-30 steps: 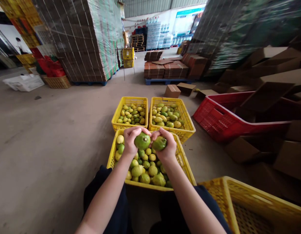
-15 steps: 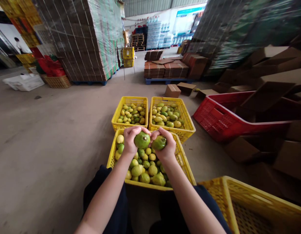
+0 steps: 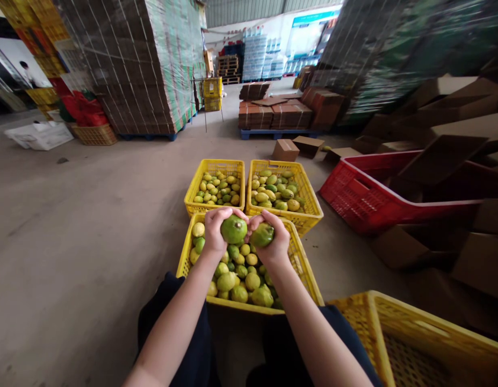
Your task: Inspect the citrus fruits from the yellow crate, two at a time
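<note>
My left hand (image 3: 217, 228) is closed around a green lemon (image 3: 233, 229), its stem end facing me. Beside it, my right hand (image 3: 279, 236) grips a second green lemon (image 3: 262, 235). The fingertips of both hands nearly meet, and I cannot tell if they touch. Both hands are above the near yellow crate (image 3: 309, 279), which holds many green and yellow lemons (image 3: 252, 280). Part of that crate's contents is hidden behind my hands and forearms.
Just beyond stand a left yellow crate (image 3: 188, 196) and a right yellow crate (image 3: 313, 207), both with lemons. Another yellow crate (image 3: 373, 322) is at my lower right. A red crate (image 3: 353, 207) and cardboard boxes (image 3: 410, 244) lie right; flattened cartons (image 3: 291, 115) sit on a pallet ahead.
Both hands have shifted very slightly to the left, each still holding its lemon. The crates and the fruit in them look the same.
</note>
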A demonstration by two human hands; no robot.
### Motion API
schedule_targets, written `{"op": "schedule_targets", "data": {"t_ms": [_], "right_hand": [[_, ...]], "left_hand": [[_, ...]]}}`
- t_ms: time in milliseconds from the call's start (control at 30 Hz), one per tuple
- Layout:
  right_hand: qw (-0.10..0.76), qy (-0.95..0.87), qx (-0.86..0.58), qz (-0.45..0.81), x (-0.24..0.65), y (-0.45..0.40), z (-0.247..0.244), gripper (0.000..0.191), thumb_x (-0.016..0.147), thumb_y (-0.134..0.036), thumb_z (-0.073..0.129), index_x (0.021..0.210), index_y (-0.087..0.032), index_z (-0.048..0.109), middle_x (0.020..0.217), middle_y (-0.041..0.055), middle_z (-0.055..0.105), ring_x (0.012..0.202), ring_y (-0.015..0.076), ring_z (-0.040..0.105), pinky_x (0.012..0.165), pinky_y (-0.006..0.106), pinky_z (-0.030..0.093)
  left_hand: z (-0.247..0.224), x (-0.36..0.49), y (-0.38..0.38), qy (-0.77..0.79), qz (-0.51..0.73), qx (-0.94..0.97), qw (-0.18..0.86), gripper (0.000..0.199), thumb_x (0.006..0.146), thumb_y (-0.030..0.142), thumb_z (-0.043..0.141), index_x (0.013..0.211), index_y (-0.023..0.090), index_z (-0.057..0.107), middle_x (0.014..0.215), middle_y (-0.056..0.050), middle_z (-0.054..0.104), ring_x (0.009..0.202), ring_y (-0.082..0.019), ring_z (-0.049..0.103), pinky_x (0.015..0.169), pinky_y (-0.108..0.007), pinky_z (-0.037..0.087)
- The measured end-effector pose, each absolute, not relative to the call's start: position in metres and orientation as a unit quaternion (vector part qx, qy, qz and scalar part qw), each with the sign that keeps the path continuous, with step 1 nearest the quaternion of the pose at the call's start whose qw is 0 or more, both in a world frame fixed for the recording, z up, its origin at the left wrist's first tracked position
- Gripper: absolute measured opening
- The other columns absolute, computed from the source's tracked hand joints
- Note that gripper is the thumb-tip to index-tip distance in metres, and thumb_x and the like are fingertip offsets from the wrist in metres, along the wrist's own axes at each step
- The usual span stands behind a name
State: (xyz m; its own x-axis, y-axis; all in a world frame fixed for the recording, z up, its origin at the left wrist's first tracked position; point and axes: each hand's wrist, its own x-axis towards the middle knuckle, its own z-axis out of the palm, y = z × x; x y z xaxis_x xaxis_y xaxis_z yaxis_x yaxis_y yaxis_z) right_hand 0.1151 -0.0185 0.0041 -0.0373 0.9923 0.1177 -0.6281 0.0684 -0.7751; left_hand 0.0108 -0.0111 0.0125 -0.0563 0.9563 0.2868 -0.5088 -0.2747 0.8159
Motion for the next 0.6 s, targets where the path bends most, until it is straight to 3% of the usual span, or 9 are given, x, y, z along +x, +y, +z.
{"op": "schedule_targets", "data": {"t_ms": [133, 333, 467, 600], "right_hand": [[0.608, -0.252, -0.271, 0.702, 0.114, -0.012, 0.001, 0.033, 0.076, -0.031, 0.047, 0.048, -0.015, 0.057, 0.046, 0.0021, 0.053, 0.039, 0.0119, 0.05, 0.035, 0.022, 0.04], [0.548, -0.059, -0.281, 0.786, 0.119, -0.006, -0.001, 0.028, 0.081, -0.029, 0.038, 0.071, -0.012, 0.059, 0.06, 0.0081, 0.061, 0.051, 0.0136, 0.055, 0.043, 0.023, 0.049], [0.559, -0.024, -0.283, 0.779, 0.125, -0.008, 0.007, 0.022, 0.08, -0.026, 0.041, 0.082, -0.012, 0.056, 0.07, 0.0121, 0.064, 0.066, 0.0178, 0.061, 0.054, 0.027, 0.055], [0.576, -0.024, -0.317, 0.754, 0.127, -0.007, 0.012, 0.014, 0.078, -0.019, 0.043, 0.082, -0.013, 0.055, 0.066, 0.0098, 0.063, 0.065, 0.0184, 0.062, 0.056, 0.028, 0.057]], "left_hand": [[0.009, 0.012, -0.005, 0.315, 0.649, 0.338, 0.604, 0.023, 0.069, 0.027, 0.049, 0.058, 0.013, 0.064, 0.056, -0.004, 0.062, 0.055, -0.015, 0.059, 0.056, -0.025, 0.046], [0.002, 0.0, 0.009, 0.339, 0.53, 0.04, 0.776, 0.027, 0.077, 0.023, 0.037, 0.074, 0.011, 0.061, 0.064, -0.008, 0.063, 0.059, -0.018, 0.062, 0.055, -0.029, 0.05], [0.008, -0.008, 0.007, 0.322, 0.526, 0.007, 0.787, 0.03, 0.081, 0.026, 0.037, 0.09, 0.009, 0.059, 0.078, -0.015, 0.065, 0.073, -0.024, 0.064, 0.06, -0.035, 0.053], [0.013, -0.009, 0.004, 0.305, 0.538, -0.024, 0.786, 0.029, 0.082, 0.026, 0.039, 0.099, 0.01, 0.056, 0.083, -0.015, 0.064, 0.081, -0.024, 0.063, 0.063, -0.036, 0.054]]}}
